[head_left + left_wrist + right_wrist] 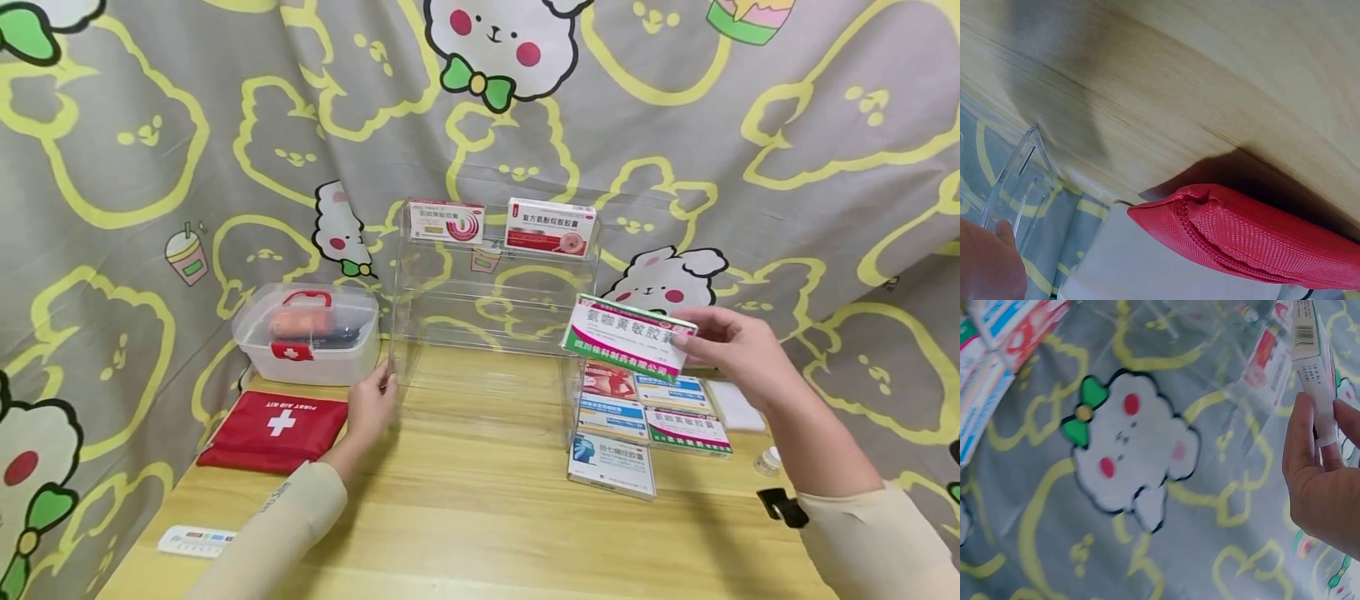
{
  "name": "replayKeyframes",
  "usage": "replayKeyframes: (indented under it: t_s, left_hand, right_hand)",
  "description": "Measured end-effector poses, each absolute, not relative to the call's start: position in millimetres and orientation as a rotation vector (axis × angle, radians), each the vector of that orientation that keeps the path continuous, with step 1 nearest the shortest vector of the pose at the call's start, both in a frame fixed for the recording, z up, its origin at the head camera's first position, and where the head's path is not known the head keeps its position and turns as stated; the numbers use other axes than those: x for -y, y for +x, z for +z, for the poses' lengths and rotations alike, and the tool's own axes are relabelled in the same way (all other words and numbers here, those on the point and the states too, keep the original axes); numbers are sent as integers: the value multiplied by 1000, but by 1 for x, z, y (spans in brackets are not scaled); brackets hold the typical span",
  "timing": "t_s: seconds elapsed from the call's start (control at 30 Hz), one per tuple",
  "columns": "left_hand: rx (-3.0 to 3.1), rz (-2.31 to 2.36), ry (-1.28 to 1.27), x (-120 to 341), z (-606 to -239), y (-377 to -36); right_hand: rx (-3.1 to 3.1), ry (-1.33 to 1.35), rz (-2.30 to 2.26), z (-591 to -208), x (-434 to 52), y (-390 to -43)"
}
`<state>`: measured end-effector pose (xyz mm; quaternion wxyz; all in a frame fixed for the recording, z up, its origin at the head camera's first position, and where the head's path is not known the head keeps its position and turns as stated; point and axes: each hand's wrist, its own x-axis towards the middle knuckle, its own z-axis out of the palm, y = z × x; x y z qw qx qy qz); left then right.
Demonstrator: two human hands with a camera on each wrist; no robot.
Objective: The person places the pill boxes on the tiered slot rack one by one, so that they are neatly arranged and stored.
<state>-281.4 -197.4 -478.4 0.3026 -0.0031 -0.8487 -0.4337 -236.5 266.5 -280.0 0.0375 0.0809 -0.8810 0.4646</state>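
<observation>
Pinching right hand (738, 350): medicine box (628, 337), right of frame centre
Gripping left hand (369, 404): edge of clear rack (491, 329), left of frame centre

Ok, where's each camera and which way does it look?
Head: worn on the head, facing forward and down at the clear stand; left fingers, right fingers and both forearms show.
Left wrist: worn there, facing the table and red pouch; part of the left fingers shows.
Right wrist: worn there, facing mostly the curtain; right fingers show, pinching a medicine box.
Head and left wrist share the red pouch.
</observation>
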Motion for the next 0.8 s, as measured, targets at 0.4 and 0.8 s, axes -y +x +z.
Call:
replayKeyframes:
  t_s: [0.4, 0.8]
  left_hand:
    - [2264, -1145, -8, 200, -477, -280]
    - [2257, -1125, -76, 199, -477, -281]
  right_hand:
    - [2636, 384, 1380, -253, -190, -277]
    - [2548, 383, 1465, -244, -140, -325]
